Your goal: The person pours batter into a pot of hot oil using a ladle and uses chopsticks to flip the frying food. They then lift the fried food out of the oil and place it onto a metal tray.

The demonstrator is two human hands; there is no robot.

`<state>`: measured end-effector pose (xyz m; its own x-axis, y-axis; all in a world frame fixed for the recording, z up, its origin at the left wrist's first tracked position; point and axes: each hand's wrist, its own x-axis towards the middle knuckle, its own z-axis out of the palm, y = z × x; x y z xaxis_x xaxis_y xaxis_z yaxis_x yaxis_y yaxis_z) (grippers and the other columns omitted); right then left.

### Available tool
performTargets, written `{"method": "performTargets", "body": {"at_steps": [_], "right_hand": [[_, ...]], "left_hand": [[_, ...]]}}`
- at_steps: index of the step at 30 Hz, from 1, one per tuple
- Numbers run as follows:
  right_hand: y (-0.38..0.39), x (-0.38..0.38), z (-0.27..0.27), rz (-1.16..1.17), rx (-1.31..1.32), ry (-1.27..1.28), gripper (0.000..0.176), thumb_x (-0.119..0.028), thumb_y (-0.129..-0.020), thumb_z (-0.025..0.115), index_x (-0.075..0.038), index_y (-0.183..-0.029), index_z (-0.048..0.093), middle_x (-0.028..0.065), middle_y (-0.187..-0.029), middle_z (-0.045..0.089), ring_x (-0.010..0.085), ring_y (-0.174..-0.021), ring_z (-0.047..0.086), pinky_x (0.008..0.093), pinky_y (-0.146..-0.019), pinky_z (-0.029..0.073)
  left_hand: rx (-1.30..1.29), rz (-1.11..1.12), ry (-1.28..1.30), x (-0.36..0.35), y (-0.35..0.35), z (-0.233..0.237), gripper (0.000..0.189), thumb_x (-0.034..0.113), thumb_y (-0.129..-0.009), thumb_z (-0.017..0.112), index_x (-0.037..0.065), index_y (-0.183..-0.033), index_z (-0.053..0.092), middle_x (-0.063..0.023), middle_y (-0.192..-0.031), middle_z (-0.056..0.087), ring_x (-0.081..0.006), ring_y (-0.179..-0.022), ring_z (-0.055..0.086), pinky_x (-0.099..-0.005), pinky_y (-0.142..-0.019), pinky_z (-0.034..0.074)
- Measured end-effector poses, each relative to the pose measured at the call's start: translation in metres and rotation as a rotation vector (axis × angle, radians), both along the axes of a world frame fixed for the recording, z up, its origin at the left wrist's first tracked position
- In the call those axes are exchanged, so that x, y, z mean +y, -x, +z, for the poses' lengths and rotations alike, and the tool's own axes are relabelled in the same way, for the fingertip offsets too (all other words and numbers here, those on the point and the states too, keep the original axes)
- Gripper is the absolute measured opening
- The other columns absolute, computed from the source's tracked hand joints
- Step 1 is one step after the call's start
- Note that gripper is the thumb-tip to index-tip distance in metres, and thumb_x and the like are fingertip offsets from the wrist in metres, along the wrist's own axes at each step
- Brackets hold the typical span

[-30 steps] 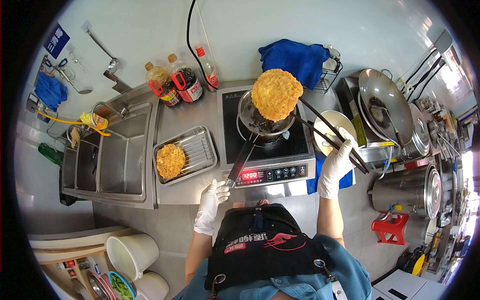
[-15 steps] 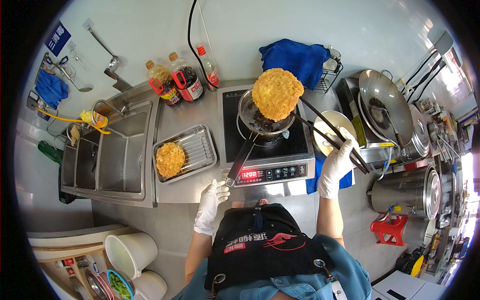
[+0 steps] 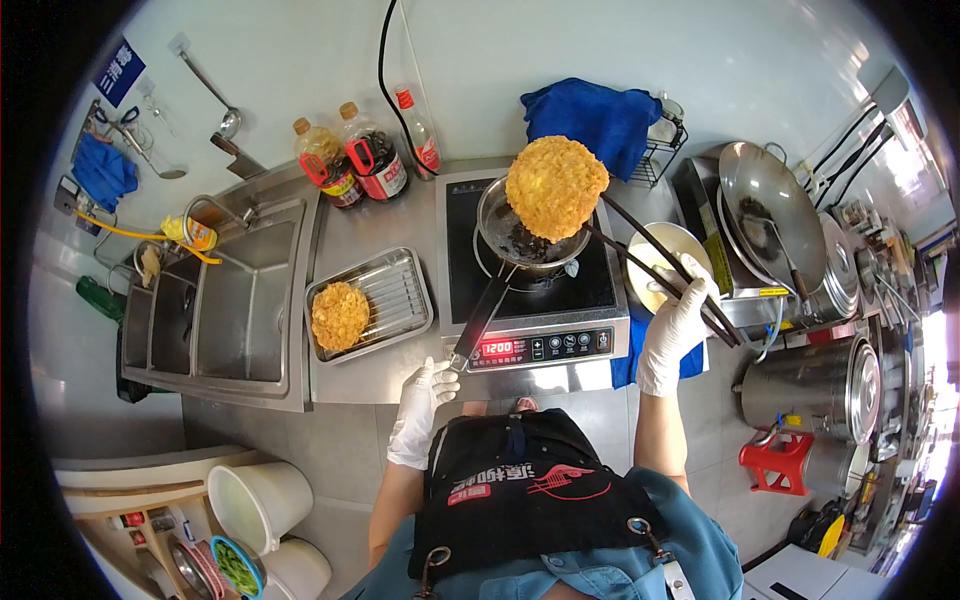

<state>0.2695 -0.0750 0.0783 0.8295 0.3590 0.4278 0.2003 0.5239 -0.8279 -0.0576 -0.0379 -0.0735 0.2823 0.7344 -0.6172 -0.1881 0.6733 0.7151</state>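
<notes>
My right hand [image 3: 677, 322], in a white glove, is closed around long dark chopsticks [image 3: 655, 262]. Their far ends hold up a round, golden fried cake [image 3: 557, 189] over a small pan [image 3: 492, 222] of dark oil. The cake hides part of the pan's rim and inside. My left hand [image 3: 424, 394], also gloved, has its fingers closed at the end of the pan's black handle [image 3: 484, 318]. To the left, a second golden fried cake [image 3: 340, 316] lies at the left end of a metal tray with a rack [image 3: 400, 290].
Beneath the pan is an induction cooker [image 3: 580, 300] with a lit red display. A pale bowl [image 3: 690, 243] stands to its right, near a large wok [image 3: 750, 170]. Sauce bottles [image 3: 375, 165] line the wall, and a steel sink [image 3: 240, 330] is on the left.
Almost nothing differs. The fried cake stays raised over the pan in the chopsticks, and both hands keep nearly the same place.
</notes>
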Motion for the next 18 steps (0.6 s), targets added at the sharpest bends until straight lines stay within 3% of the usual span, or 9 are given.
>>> {"method": "performTargets", "body": {"at_steps": [11, 18], "right_hand": [[-0.007, 0.001, -0.007, 0.008, 0.001, 0.003, 0.038, -0.033, -0.092, 0.05, 0.004, -0.098, 0.055, 0.0174, -0.094, 0.063, 0.0219, -0.073, 0.065, 0.031, -0.063, 0.055], [-0.01, 0.0, -0.008, 0.007, 0.004, 0.02, 0.037, -0.032, -0.093, 0.05, 0.004, -0.098, 0.056, 0.017, -0.092, 0.063, 0.0222, -0.072, 0.065, 0.0321, -0.065, 0.055]], "left_hand": [[-0.014, -0.011, -0.015, -0.003, -0.008, 0.01, 0.045, 0.04, -0.094, 0.045, -0.002, -0.106, 0.055, -0.0091, -0.082, 0.063, -0.0153, -0.069, 0.062, -0.0243, -0.061, 0.05], [0.016, 0.0, -0.169, 0.001, -0.052, 0.051, 0.03, 0.029, -0.092, 0.052, 0.003, -0.107, 0.056, -0.0094, -0.083, 0.064, -0.014, -0.062, 0.061, -0.0218, -0.052, 0.047]]}}
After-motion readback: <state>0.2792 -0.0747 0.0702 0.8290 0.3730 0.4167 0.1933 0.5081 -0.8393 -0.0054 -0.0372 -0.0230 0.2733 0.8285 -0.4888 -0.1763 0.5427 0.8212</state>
